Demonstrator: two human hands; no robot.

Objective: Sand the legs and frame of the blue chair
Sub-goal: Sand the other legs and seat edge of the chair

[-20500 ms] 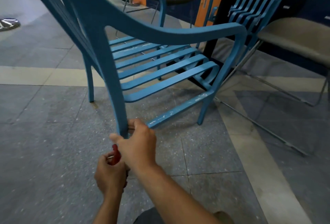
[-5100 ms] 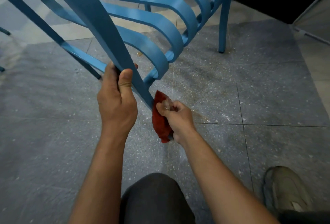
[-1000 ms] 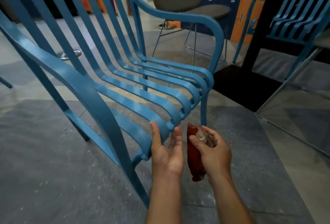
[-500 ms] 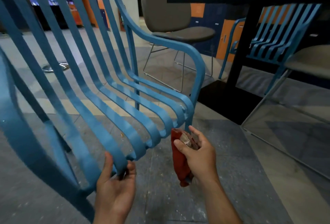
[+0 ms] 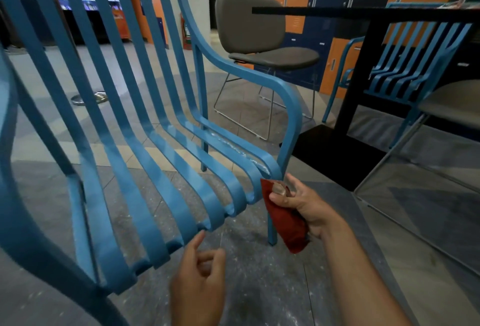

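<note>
Head view: the blue chair (image 5: 161, 144) stands on the grey tiled floor (image 5: 272, 286), filling the left and middle of the view, its curved seat slats running down toward the viewer and its right armrest bending into the front right leg (image 5: 271, 232). The right hand (image 5: 301, 203) is clenched on a folded piece of red sandpaper (image 5: 285, 224), thumb pressed on its upper end, the sheet held just beside the front edge of the seat where the outermost slat meets that leg; whether it touches the metal cannot be told. The left hand (image 5: 200, 273) hangs below the slat ends with fingers loosely curled and nothing in its grip, one fingertip close under a slat tip. A pale scuffed streak (image 5: 233, 147) shows along the outer right slat, and light dust flecks the floor beneath. Judged from its thin painted bars, the chair is probably metal: stiff, smooth and somewhat slippery under a palm, and likely light enough to tilt with one hand. The armrest or a front slat offers a sound place to steady it, while the limp sandpaper wants wrapping around each bar. Behind stand a grey padded chair (image 5: 254, 29), a black table (image 5: 376, 14) and a second blue chair (image 5: 405, 66), well apart.
</note>
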